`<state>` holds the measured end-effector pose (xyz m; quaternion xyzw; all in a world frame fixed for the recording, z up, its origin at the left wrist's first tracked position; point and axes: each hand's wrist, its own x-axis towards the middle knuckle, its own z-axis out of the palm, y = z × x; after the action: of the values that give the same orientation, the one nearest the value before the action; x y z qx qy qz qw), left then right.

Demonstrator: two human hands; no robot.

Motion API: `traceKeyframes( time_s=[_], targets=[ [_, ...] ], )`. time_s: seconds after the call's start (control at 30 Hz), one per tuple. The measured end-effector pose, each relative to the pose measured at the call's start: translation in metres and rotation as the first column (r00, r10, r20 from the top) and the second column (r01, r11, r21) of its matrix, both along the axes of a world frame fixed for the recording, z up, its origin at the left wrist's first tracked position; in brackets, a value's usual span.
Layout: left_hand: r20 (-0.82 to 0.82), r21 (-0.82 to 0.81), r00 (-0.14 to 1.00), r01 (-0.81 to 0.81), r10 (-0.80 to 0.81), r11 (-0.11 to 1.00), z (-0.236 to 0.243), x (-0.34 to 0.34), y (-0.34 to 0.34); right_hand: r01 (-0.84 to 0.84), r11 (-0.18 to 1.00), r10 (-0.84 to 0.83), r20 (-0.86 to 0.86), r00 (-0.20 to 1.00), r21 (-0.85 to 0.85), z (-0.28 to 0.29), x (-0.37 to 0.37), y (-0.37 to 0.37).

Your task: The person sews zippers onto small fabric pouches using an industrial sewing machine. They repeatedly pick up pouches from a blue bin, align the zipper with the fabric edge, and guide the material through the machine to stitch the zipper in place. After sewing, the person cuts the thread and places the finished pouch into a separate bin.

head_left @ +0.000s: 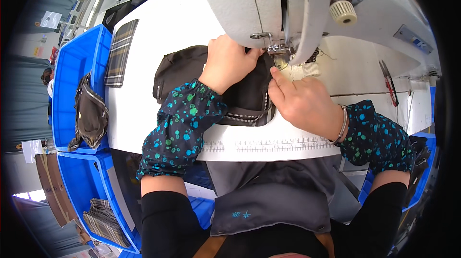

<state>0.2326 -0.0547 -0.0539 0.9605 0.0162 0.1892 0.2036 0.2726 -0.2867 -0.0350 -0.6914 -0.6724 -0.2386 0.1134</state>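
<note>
A black fabric bag piece point(178, 69) with a silver-toothed zipper point(242, 117) lies on the white sewing table, its far right edge beneath the presser foot point(279, 52) of a white sewing machine point(235, 6). My left hand point(228, 63) rests on the piece, with curled fingers gripping its edge just left of the foot; some fingertips are hidden. On the right, my right hand point(307, 102) is closed at the piece's right edge, index finger reaching close to the foot. Its thumb is mostly out of sight.
Red-handled thread snips point(390, 84) lie on the table at the right. A plaid fabric panel point(121, 54) sits at the left edge. Beyond it stand two blue bins point(58, 90), one with a dark zippered pouch point(91, 114), the other with plaid pieces point(105, 222). A ruler strip point(264, 145) runs along the front.
</note>
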Motion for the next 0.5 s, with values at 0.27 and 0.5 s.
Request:
traceKeyframes(
  time_s=[0.27, 0.5],
  targets=[
    [0.020, 0.282, 0.999, 0.037, -0.044, 0.959, 0.057, -0.045, -0.020, -0.001, 1.000, 0.002, -0.055, 0.998, 0.030, 0.003, 0.006, 0.001],
    [-0.327, 0.115, 0.936, 0.179, -0.133, 0.977, 0.068, -0.087, -0.058, 0.022, 0.998, -0.010, -0.178, 0.984, 0.067, 0.006, 0.007, 0.002]
  ],
)
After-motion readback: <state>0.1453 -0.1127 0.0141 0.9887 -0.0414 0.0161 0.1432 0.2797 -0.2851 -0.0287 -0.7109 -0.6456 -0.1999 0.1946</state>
